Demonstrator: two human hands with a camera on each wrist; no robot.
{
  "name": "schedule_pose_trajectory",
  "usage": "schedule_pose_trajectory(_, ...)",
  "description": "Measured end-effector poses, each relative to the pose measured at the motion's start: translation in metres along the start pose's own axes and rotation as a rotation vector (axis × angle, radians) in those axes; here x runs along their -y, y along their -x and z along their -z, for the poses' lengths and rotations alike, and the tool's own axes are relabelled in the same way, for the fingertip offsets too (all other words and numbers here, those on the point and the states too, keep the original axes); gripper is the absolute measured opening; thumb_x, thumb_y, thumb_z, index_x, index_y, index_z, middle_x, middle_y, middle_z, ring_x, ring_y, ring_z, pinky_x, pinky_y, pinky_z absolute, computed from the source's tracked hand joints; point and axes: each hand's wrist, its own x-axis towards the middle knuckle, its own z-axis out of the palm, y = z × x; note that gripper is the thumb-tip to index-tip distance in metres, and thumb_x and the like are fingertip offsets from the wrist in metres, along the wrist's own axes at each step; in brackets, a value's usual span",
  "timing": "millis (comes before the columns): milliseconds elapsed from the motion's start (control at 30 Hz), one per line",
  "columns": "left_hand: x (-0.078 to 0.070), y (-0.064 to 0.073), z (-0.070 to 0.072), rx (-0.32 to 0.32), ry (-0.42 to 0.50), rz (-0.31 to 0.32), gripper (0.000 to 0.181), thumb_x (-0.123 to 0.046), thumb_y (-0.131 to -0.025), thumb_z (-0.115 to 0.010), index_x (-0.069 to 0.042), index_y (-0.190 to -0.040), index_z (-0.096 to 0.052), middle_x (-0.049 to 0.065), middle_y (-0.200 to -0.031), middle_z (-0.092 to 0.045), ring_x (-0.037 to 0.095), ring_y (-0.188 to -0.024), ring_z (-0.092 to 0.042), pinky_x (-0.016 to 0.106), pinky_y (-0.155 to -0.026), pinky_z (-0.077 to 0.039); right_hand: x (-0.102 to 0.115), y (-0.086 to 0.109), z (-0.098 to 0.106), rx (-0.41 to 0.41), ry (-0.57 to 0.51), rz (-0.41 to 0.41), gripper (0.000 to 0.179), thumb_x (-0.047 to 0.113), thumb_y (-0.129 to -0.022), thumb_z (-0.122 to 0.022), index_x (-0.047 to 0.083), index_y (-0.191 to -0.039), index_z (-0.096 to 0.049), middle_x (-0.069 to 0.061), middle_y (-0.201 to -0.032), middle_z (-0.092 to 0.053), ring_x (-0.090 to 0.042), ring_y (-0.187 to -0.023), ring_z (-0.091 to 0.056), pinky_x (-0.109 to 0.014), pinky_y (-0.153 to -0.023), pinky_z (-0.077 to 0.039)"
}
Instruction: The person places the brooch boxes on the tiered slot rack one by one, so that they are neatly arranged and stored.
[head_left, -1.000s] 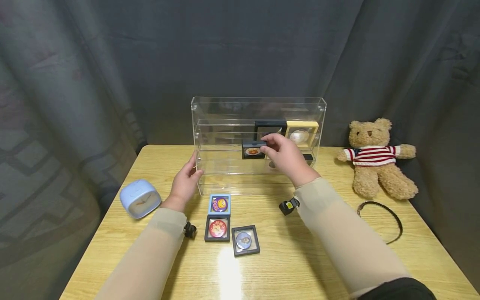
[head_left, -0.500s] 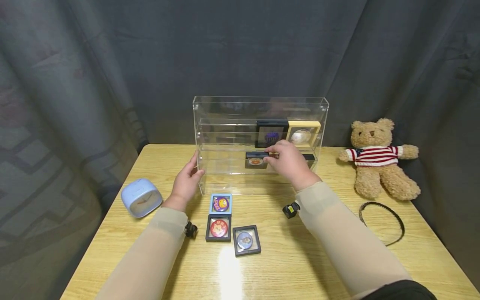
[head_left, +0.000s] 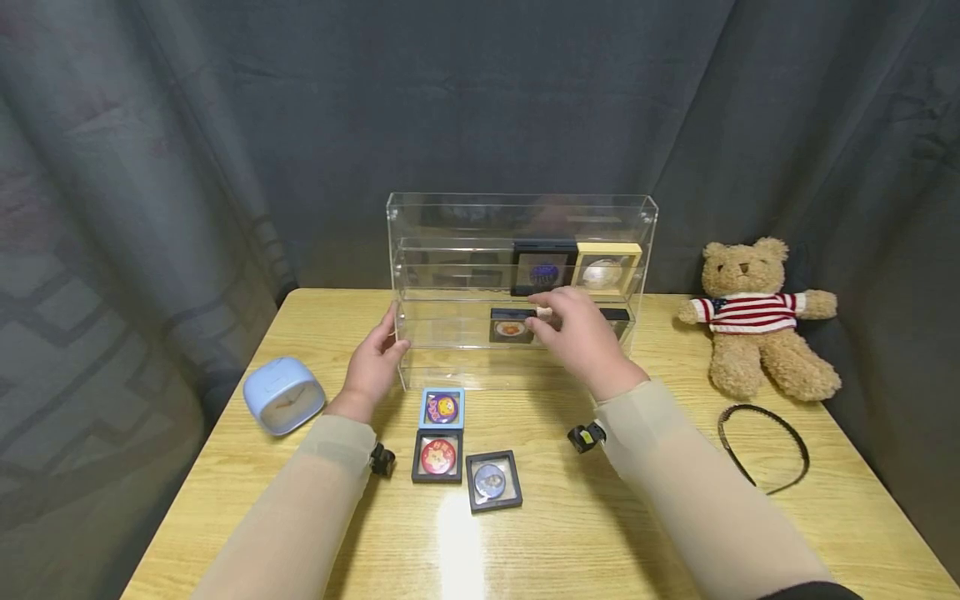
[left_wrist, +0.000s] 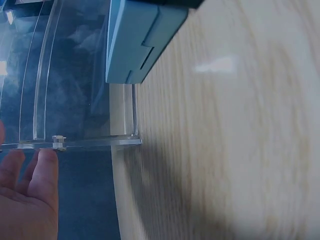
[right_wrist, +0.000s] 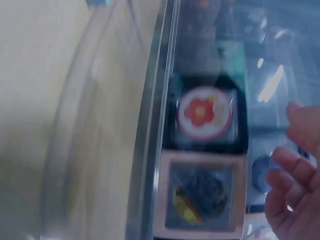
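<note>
The clear acrylic display shelf [head_left: 450, 335] stands upright on the table. My left hand [head_left: 370, 367] holds its left side panel, fingers outside and thumb at the front edge. My right hand [head_left: 585, 337] is in front of the middle tier, thumb and fingers apart with nothing between them. Just left of its fingertips, a black badge frame [head_left: 512, 327] with a red flower on white stands in that tier. The right wrist view shows a pinkish frame [right_wrist: 200, 195] with a dark badge beside it, mostly hidden by my hand in the head view.
A black frame [head_left: 544, 268] and a yellow frame [head_left: 606, 268] stand one tier up. A blue frame [head_left: 442, 408] and two black frames [head_left: 437, 457] lie on the table. Left is a blue clock [head_left: 283, 396]; right are a teddy bear [head_left: 746, 321] and a headband [head_left: 802, 450].
My right hand lowered the black flower frame into the middle tier, let it go and drew slightly back. The left hand kept its hold on the shelf.
</note>
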Motion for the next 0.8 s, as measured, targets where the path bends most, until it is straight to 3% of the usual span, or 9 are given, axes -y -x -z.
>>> schedule_pose_trajectory(133,0.0,0.0,0.001,0.012,0.01,0.008,0.066,-0.02,-0.102,-0.057,-0.051,-0.152,-0.026,0.0,-0.156,-0.036,0.027,-0.135,-0.044,0.045,-0.106,-0.043,0.005,0.025,-0.009,0.036,-0.099,0.101,0.044,0.033,-0.092,-0.072,0.017,-0.132,-0.064,0.002,-0.125,-0.058,-0.021,-0.103,-0.058,-0.039,-0.083,-0.053)
schedule_pose_trajectory(267,0.001,0.0,0.002,0.018,0.002,0.01,0.065,-0.023,-0.103,-0.057,-0.053,-0.151,-0.025,-0.001,-0.156,-0.035,0.026,-0.135,-0.043,0.045,-0.106,-0.043,0.005,0.054,-0.027,0.216,-0.108,0.143,0.061,0.039,-0.084,-0.078,0.018,-0.138,-0.059,0.001,-0.132,-0.057,-0.021,-0.111,-0.056,-0.044,-0.091,-0.052)
schedule_pose_trajectory(367,0.001,0.0,0.002,0.019,-0.005,0.003,0.065,-0.023,-0.103,-0.056,-0.054,-0.151,-0.025,0.0,-0.156,-0.036,0.026,-0.135,-0.043,0.045,-0.106,-0.044,0.001,0.073,-0.042,0.376,-0.075,0.163,0.078,0.042,-0.077,-0.083,0.016,-0.144,-0.053,-0.005,-0.142,-0.051,-0.026,-0.125,-0.05,-0.049,-0.105,-0.043)
schedule_pose_trajectory(500,0.001,-0.001,0.001,0.016,-0.009,-0.005,0.065,-0.022,-0.103,-0.056,-0.054,-0.151,-0.025,0.001,-0.156,-0.036,0.026,-0.135,-0.044,0.045,-0.106,-0.044,-0.004,0.09,-0.058,0.531,-0.039,0.173,0.098,0.048,-0.069,-0.086,0.009,-0.149,-0.046,-0.01,-0.15,-0.043,-0.031,-0.136,-0.04,-0.049,-0.111,-0.035)
schedule_pose_trajectory(633,0.002,0.0,0.001,0.01,-0.003,-0.006,0.066,-0.02,-0.103,-0.057,-0.052,-0.152,-0.026,0.002,-0.156,-0.036,0.027,-0.134,-0.045,0.044,-0.106,-0.044,-0.006,0.101,-0.068,0.59,-0.01,0.173,0.106,0.055,-0.063,-0.086,0.009,-0.149,-0.045,-0.009,-0.154,-0.038,-0.033,-0.14,-0.034,-0.052,-0.113,-0.03)
schedule_pose_trajectory(800,0.002,0.001,0.001,0.008,-0.005,-0.016,0.067,-0.018,-0.103,-0.057,-0.051,-0.152,-0.025,0.003,-0.156,-0.036,0.027,-0.134,-0.045,0.044,-0.106,-0.043,-0.007,0.11,-0.074,0.567,0.013,0.188,0.095,0.059,-0.063,-0.084,0.012,-0.141,-0.057,-0.006,-0.153,-0.041,-0.032,-0.14,-0.033,-0.057,-0.114,-0.026)
